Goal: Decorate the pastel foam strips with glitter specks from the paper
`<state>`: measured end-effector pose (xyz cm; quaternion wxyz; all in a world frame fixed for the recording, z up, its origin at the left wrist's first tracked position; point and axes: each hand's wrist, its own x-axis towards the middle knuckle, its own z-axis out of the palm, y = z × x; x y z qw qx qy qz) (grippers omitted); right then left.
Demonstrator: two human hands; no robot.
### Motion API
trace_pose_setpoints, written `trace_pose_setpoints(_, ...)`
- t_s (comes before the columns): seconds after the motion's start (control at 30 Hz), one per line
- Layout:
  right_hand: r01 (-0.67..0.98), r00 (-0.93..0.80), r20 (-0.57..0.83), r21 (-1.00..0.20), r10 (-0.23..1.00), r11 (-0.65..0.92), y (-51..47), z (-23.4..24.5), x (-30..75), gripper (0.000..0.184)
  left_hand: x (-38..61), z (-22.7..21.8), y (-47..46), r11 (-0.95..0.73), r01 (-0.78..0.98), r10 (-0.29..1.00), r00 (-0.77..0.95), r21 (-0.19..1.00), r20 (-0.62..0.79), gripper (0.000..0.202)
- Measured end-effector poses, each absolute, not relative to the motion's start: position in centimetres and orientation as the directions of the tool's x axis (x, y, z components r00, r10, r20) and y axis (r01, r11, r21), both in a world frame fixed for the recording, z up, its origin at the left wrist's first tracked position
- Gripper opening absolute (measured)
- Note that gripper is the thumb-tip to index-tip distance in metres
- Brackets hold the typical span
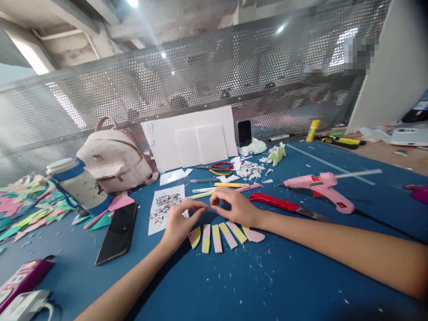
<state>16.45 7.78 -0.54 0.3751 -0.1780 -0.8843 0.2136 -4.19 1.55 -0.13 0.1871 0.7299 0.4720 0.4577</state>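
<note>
Near the centre of the frame, the left hand (177, 218) and the right hand (236, 207) face each other above the surface (267, 281), fingertips close together. The fingers of each are bent, with the thumb drawn towards the index finger. Whether either grip is pinching something small or is bare cannot be told, and neither can whether the fingertips touch.

Just below the hands, at lower centre, pink-and-yellow pieces (217, 238) lie in a fan, side by side with narrow gaps. The middle ones are straight strips; the outermost two are broader, with curved edges. The leftmost lies beside the left hand, and the upper ends at right come close to the right wrist.

Behind the left hand, left of centre, lies a white sheet (158, 228) dotted with coloured specks. A dark phone (117, 234) lies further left. Behind the right hand are a yellow pencil (234, 184) and red-handled scissors (222, 166), near a heap of white scraps (250, 169). A red-handled tool (277, 203) lies just beyond the right forearm, and a pink glue gun (316, 185) rests at centre right. A pale backpack (113, 156) and a blue-and-white tumbler (80, 187) stand at left.
</note>
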Motion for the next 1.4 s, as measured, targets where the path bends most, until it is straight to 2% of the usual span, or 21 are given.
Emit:
trace_pose_setpoints(0.2, 0.148, -0.664, 0.585, -0.508, 0.466, 0.848, 7.8, -0.6, 16.4, 0.006, -3.9, -0.3, 1.3, -0.499, 0.475, 0.861, 0.178, 0.725, 0.476, 0.012)
trace_pose_setpoints(0.37, 0.145, -0.669, 0.581, -0.509, 0.462, 0.849, 7.8, -0.6, 16.5, 0.008, -3.8, -0.5, 1.3, -0.471, 0.440, 0.877, 0.143, 0.764, 0.458, 0.013)
trace_pose_setpoints(0.47, 0.140, -0.678, 0.582, -0.497, 0.449, 0.856, 7.8, -0.7, 16.5, 0.008, -3.8, -0.5, 1.2, -0.475, 0.470, 0.876, 0.168, 0.744, 0.453, 0.018)
trace_pose_setpoints(0.6, 0.166, -0.662, 0.586, -0.493, 0.467, 0.854, 7.8, -0.6, 16.5, 0.005, -3.9, 0.0, 1.0, -0.530, 0.523, 0.841, 0.219, 0.668, 0.495, 0.014)
trace_pose_setpoints(0.67, 0.188, -0.639, 0.590, -0.503, 0.494, 0.843, 7.8, -0.6, 16.5, 0.004, -4.2, 0.5, 1.0, -0.539, 0.531, 0.827, 0.184, 0.654, 0.531, 0.010)
trace_pose_setpoints(0.73, 0.215, -0.597, 0.597, -0.525, 0.537, 0.823, 7.9, -0.6, 16.4, 0.005, -4.6, 1.1, 1.1, -0.516, 0.498, 0.832, 0.097, 0.697, 0.546, 0.008)
trace_pose_setpoints(0.87, 0.230, -0.514, 0.595, -0.599, 0.618, 0.767, 8.5, -1.0, 16.3, 0.004, -5.6, 1.7, 2.0, -0.474, 0.302, 0.853, -0.074, 0.827, 0.516, 0.019)
trace_pose_setpoints(0.97, 0.214, -0.475, 0.573, -0.661, 0.668, 0.719, 9.1, -1.4, 16.2, 0.002, -6.1, 1.4, 2.4, -0.475, 0.247, 0.849, -0.122, 0.845, 0.514, 0.022)
trace_pose_setpoints(1.07, 0.204, -0.446, 0.552, -0.704, 0.705, 0.680, 9.5, -1.5, 16.2, 0.004, -6.0, 1.1, 2.2, -0.483, 0.323, 0.833, -0.116, 0.814, 0.541, 0.018)
trace_pose_setpoints(1.17, 0.204, -0.443, 0.552, -0.706, 0.707, 0.679, 9.4, -1.3, 16.3, 0.013, -5.4, 1.0, 1.6, -0.515, 0.472, 0.809, -0.010, 0.716, 0.588, 0.011)
trace_pose_setpoints(1.27, 0.177, -0.504, 0.582, -0.653, 0.638, 0.736, 8.9, -0.9, 16.4, 0.024, -4.8, 0.7, 1.2, -0.545, 0.584, 0.787, 0.109, 0.602, 0.607, 0.012)
trace_pose_setpoints(1.4, 0.117, -0.588, 0.617, -0.575, 0.523, 0.810, 8.3, -0.5, 16.4, 0.023, -4.6, 0.2, 1.1, -0.557, 0.594, 0.791, 0.167, 0.581, 0.588, 0.018)
